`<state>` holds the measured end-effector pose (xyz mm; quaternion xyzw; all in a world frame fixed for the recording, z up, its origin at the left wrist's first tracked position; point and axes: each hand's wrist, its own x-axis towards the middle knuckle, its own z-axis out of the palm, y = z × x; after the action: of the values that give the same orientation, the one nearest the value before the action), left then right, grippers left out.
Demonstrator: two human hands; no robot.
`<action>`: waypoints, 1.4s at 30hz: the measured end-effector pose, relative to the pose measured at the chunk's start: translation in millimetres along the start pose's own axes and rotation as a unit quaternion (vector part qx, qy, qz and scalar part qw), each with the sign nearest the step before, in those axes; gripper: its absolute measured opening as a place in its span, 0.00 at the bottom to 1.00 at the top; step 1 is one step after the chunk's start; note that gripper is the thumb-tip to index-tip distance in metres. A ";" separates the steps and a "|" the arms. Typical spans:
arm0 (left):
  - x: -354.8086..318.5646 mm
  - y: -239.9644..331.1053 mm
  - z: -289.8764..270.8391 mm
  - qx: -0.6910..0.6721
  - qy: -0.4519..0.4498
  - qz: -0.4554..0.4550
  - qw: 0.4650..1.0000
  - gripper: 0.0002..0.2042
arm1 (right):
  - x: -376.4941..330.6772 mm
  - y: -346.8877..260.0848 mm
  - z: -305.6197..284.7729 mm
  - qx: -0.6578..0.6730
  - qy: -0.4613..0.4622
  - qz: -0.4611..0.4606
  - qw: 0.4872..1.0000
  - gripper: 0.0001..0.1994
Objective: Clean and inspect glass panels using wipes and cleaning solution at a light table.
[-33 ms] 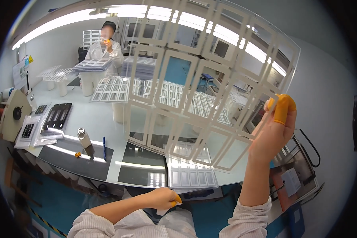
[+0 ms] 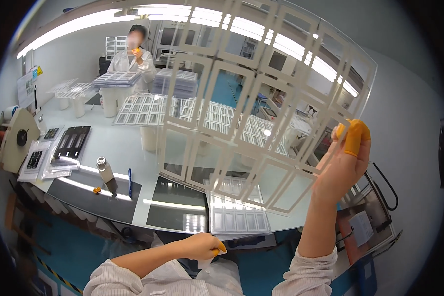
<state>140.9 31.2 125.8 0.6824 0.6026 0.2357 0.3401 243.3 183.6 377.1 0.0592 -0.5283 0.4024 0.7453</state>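
Nearest the camera, the left hand [image 2: 202,245] is kept low by the desk's front edge, its fingers curled shut around a small white piece, perhaps a wipe or a scrap; what it is cannot be told. An orange finger cover shows at one fingertip.

The right hand [image 2: 343,165] is raised well above the desk. A large clear sheet [image 2: 261,98], divided by pale strips into a grid of rectangular windows, is pinched at its right edge between fingers [image 2: 354,138] capped in orange covers. The sheet is held up and tilted toward the ceiling lights, apparently so that light passes through it and flaws can be seen; it touches nothing else.

Below it, on the desk [image 2: 113,143], a flat tray of small compartments [image 2: 237,217] lies near the front edge. To the left a small bottle [image 2: 105,170] stands with a blue pen [image 2: 129,181] just beside it, and further left black trays [image 2: 73,140] lie on clear bags. Further back, more gridded sheets [image 2: 143,111] are propped on white cups. At the far end a person in a white coat [image 2: 133,61] holds something up near the face.

Compared with the earlier picture, nothing is seen to have moved: both hands and the sheet are in the same places.
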 end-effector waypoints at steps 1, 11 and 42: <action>-0.5 -2.2 0.8 -0.027 0.026 0.006 0.999 0.14 | 1.5 -1.7 0.5 0.004 -0.008 0.005 1.000 0.06; -6.6 -10.1 -17.8 -0.150 0.205 0.009 0.967 0.10 | 26.7 -6.3 -19.8 0.047 0.003 0.053 0.997 0.10; -80.6 13.6 -127.3 -0.327 0.501 0.136 0.790 0.16 | 38.2 18.8 -61.5 0.000 -0.037 0.101 0.994 0.12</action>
<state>43.6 -25.7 226.8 0.3918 0.4760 0.7713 0.1580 280.9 248.3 376.0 0.0207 -0.5591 0.4728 0.6808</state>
